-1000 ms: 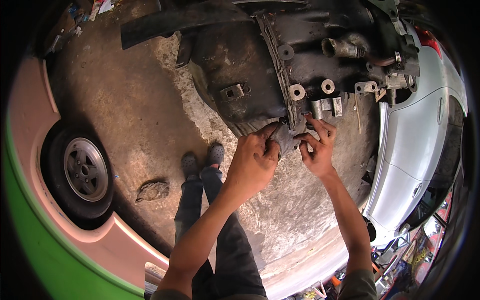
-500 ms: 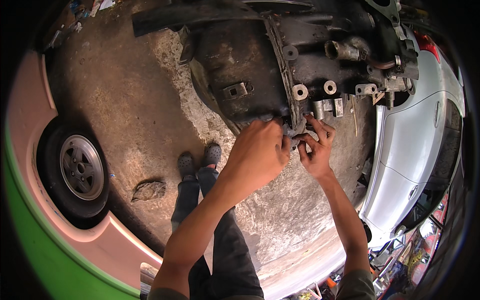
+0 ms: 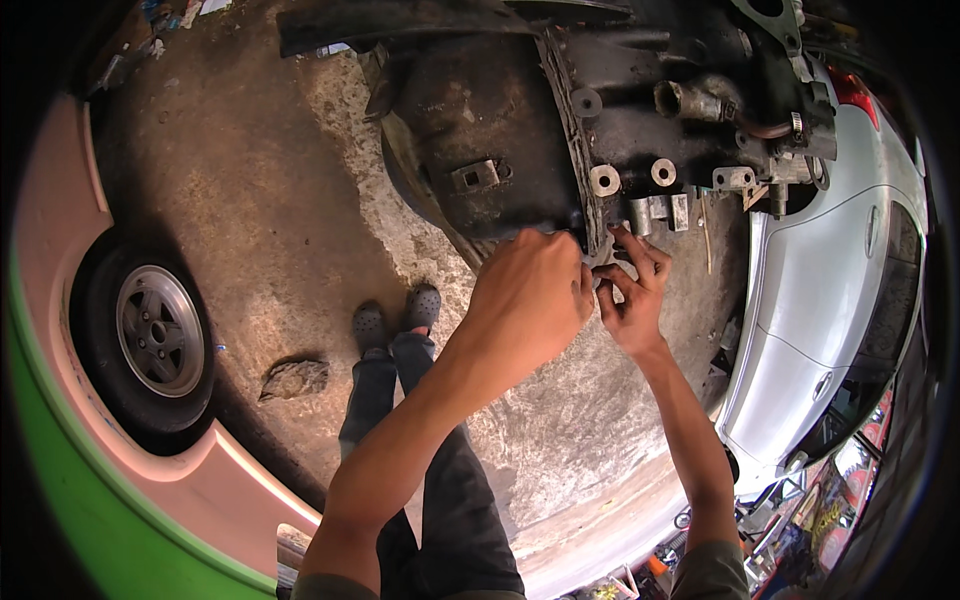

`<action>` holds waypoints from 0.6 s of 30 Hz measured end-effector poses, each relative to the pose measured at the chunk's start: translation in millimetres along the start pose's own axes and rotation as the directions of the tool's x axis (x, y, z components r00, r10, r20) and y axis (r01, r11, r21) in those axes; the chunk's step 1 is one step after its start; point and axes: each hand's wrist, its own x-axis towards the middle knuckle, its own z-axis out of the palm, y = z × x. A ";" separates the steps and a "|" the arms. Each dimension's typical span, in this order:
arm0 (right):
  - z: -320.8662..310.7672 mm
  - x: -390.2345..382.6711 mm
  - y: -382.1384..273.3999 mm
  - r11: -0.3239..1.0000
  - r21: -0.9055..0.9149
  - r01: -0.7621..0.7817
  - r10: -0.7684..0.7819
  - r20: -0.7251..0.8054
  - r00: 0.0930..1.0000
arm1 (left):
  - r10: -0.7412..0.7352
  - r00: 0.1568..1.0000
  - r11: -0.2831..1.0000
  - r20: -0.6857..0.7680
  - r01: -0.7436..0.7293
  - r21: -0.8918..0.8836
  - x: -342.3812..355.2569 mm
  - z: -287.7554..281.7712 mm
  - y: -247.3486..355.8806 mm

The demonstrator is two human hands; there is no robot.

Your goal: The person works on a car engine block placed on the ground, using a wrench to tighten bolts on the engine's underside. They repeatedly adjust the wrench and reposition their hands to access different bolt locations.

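A dark, grimy engine and gearbox housing [image 3: 470, 125] fills the upper middle, with an upright flanged seam [image 3: 566, 120] between its two parts. At the seam's lower end, my left hand [image 3: 535, 290] is closed, its back toward me; whatever its fingers grip is hidden beneath it. Just to its right, my right hand [image 3: 637, 290] has its fingers bent and drawn together at the flange's lower corner. Dark smudges mark its fingertips, and what they hold is too small to tell. Pale metal bosses [image 3: 604, 180] and a short pipe stub [image 3: 672, 98] stand out above the right hand.
A silver car [image 3: 810, 310] stands close on the right. To the left is a pink and green vehicle body with a wheel [image 3: 158, 330]. A crumpled dark rag-like thing [image 3: 295, 378] lies on the stained concrete floor [image 3: 240, 180]. Assorted clutter [image 3: 800, 510] sits at lower right.
My left hand has shifted slightly right, closer to my right hand, and now covers the small grey part that showed between them. My right hand has stayed nearly in place.
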 end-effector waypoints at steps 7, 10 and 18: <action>2.0 -0.3 -1.0 1.000 -0.003 -0.008 0.008 -0.022 1.000 | -0.017 0.997 0.999 0.076 0.019 -0.034 10.6 -10.4 4.7; 1.4 -1.2 -1.9 1.000 -0.012 -0.015 0.015 -0.019 1.000 | -0.031 0.998 0.998 0.062 0.034 -0.046 7.5 -11.2 3.5; 3.3 0.2 -1.5 1.000 -0.016 0.005 -0.006 -0.043 0.999 | -0.046 0.997 0.991 0.060 0.053 -0.125 -11.3 14.0 -3.8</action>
